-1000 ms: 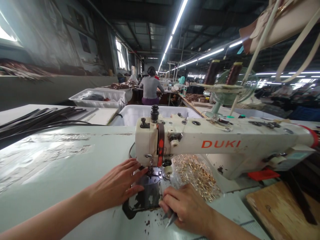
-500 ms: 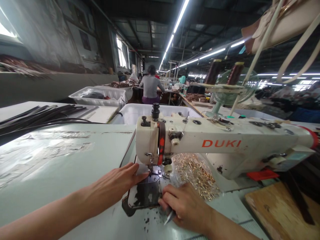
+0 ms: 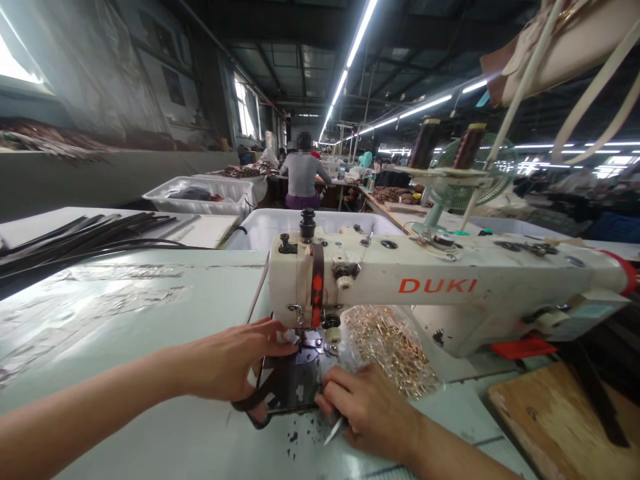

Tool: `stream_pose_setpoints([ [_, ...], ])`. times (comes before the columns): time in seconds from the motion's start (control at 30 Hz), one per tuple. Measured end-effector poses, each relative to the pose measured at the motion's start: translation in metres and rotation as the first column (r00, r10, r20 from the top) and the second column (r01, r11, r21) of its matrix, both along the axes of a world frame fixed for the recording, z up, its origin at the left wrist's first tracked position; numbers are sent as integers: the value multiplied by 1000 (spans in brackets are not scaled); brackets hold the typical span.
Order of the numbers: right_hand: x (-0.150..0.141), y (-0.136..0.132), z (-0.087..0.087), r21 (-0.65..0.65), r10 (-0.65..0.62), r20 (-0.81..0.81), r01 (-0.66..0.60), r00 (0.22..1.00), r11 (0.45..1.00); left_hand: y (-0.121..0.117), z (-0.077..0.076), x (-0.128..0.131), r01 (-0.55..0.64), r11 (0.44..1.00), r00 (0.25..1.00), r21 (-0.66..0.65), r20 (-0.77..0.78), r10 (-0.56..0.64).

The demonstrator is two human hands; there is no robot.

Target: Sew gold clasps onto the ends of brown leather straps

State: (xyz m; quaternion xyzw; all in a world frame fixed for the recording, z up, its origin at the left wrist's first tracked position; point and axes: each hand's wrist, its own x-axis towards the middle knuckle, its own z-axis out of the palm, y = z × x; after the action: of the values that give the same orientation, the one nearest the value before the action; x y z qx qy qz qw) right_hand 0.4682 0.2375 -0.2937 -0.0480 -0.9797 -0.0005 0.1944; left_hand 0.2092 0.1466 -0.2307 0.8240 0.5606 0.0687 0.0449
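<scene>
My left hand (image 3: pixel 240 357) is beside the presser foot of a white sewing machine (image 3: pixel 350 270), with its fingertips close to the needle. Its fingers are closed on a dark strap (image 3: pixel 253 399), which curves out below the palm over the machine's bed; part of the strap is hidden by the hand. To the right of the bed, my right hand (image 3: pixel 373 410) is curled around a small pointed metal tool (image 3: pixel 334 431). Only the tool's silvery tip shows, pointing down and left, so its exact kind is unclear.
Behind my right hand lies a clear plastic bag of gold-coloured metal pieces (image 3: pixel 395 347). A wooden board (image 3: pixel 555 427) is at the lower right. Dark strips (image 3: pixel 110 230) lie at the left. A white bin (image 3: pixel 255 223) stands behind the machine; a person (image 3: pixel 301 175) sits farther back.
My left hand has turned and its wrist has risen, and the dark strap now shows curving beneath it. My right hand stays almost in place with the pointed tool.
</scene>
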Motion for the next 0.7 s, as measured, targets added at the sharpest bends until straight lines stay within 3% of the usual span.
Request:
stream_pose_setpoints([
  [0.1, 0, 0, 0, 21, -3, -2, 3, 1000, 1000, -16, -6, 29, -80, 997, 996, -11, -26, 80],
  [0.2, 0, 0, 0, 26, 3, -5, -3, 1000, 1000, -34, -23, 61, -210, 972, 977, 106, -20, 213],
  [0.3, -1, 1, 0, 18, -1, 1, 1, 1000, 1000, -47, -39, 81, -181, 947, 977, 265, -61, 204],
  [0.43, 0, 1, 1, 7, -7, 9, 7, 1000, 1000, -51, -50, 83, -108, 904, 964, 413, -178, 196],
  [0.53, 0, 2, 1, 13, -6, 3, 6, 1000, 1000, -48, -54, 80, -44, 907, 945, 419, -277, 174],
  [0.7, -1, 3, -3, 13, 6, 5, -6, 1000, 1000, -43, -69, 77, -36, 906, 910, 421, -360, 204],
])
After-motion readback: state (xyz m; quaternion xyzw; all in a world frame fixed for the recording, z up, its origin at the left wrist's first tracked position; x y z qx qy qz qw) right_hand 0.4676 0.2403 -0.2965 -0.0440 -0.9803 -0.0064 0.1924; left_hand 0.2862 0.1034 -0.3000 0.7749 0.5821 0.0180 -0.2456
